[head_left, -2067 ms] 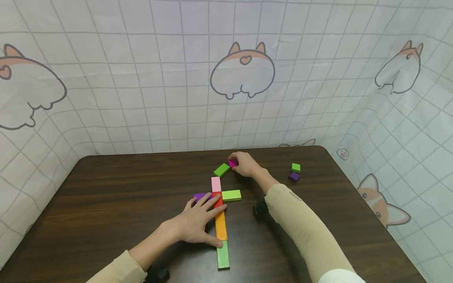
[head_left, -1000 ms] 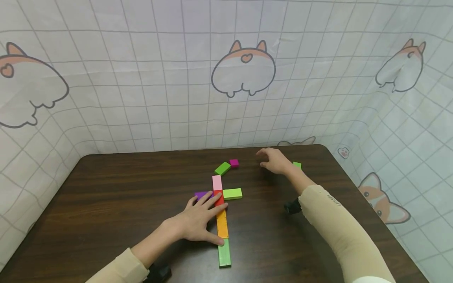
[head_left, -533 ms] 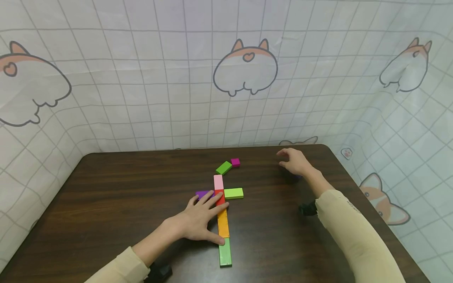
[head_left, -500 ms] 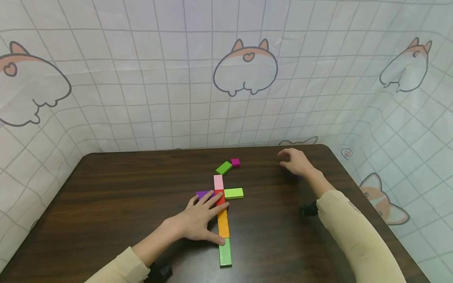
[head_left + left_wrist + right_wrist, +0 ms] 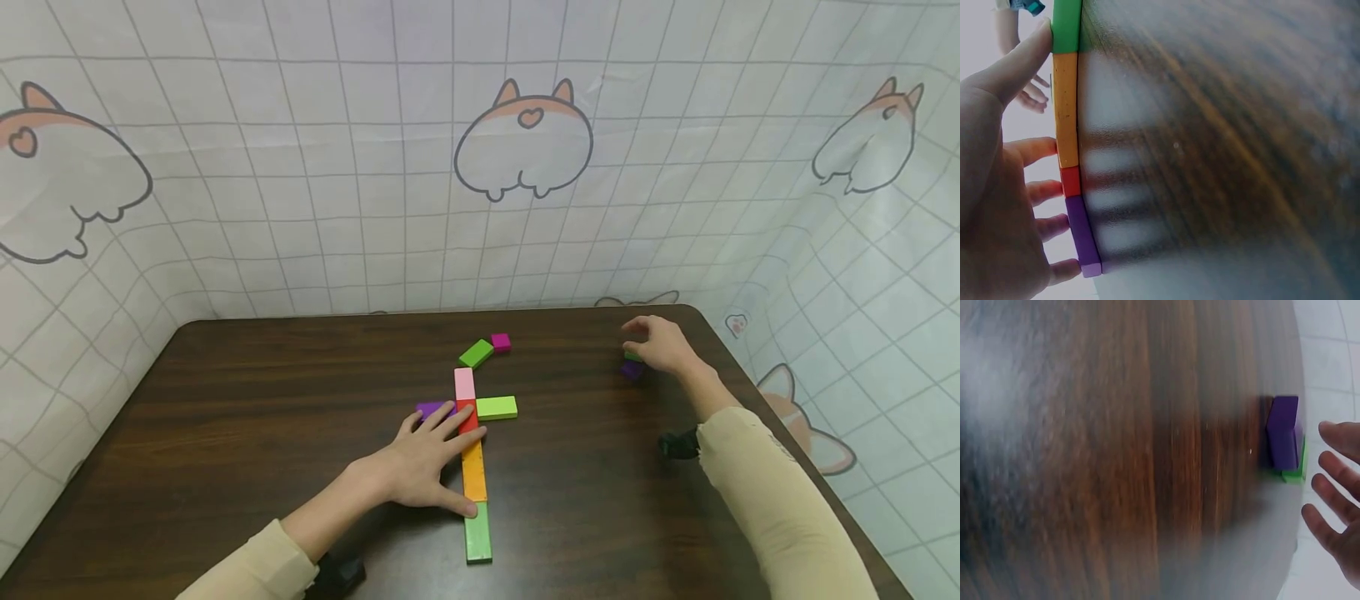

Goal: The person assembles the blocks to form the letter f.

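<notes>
My left hand (image 5: 420,473) lies with spread fingers across a row of blocks. In the left wrist view its thumb touches a green block (image 5: 1066,26), and its fingertips meet the orange (image 5: 1066,112), red (image 5: 1070,181) and purple (image 5: 1085,234) blocks. A pink block (image 5: 464,384) extends the row beyond the red one, with a lime block (image 5: 497,407) to its right. My right hand (image 5: 663,346) hovers at the far right by a green block (image 5: 632,356) and a purple block (image 5: 632,370); in the right wrist view its fingers are apart from both.
Beyond the pink block, a green block (image 5: 476,353) lies slanted, its far end close to a magenta block (image 5: 501,342). Everything stands on a dark wooden table (image 5: 262,392). A white gridded curtain (image 5: 337,208) with dog drawings surrounds its back and sides.
My right hand has let go of the magenta block beside the slanted green one and moved right to the green and purple blocks. The left hand has stayed on the row.
</notes>
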Available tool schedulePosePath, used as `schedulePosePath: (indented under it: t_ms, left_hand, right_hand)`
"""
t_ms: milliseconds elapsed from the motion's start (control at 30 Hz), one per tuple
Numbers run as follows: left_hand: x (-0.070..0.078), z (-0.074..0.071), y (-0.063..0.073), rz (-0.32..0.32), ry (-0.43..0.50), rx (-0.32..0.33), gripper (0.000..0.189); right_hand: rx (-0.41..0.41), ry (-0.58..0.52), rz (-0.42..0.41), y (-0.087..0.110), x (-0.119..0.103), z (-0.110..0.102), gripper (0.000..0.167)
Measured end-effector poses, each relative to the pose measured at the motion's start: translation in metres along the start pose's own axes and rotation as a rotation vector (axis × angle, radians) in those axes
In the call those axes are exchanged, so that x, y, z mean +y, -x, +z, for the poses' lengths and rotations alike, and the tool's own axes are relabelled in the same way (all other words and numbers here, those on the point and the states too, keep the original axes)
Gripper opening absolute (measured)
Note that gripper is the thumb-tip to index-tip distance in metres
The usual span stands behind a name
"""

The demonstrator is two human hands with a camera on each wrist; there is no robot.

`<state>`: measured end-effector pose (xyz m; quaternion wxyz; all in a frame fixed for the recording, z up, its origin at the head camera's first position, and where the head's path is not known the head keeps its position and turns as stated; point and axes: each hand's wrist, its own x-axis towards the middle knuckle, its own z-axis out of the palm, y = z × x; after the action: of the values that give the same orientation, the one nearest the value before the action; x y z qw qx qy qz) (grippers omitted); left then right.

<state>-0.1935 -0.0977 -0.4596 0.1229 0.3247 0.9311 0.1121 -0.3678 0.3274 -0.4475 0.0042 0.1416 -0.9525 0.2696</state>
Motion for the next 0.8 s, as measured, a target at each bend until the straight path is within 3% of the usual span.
schedulePosePath:
  t_ms: [500, 800]
  left_hand:
    - [-0.002, 0.000, 0.000, 0.000, 0.005, 0.002, 0.103]
    - [-0.002, 0.000, 0.000, -0.002, 0.008, 0.000, 0.103]
  right_hand:
    - [-0.033, -0.022, 0.063, 0.009, 0.015, -0.007, 0.037]
    - [-0.047, 0.006, 0.052, 0.008, 0.021, -0.007, 0.037]
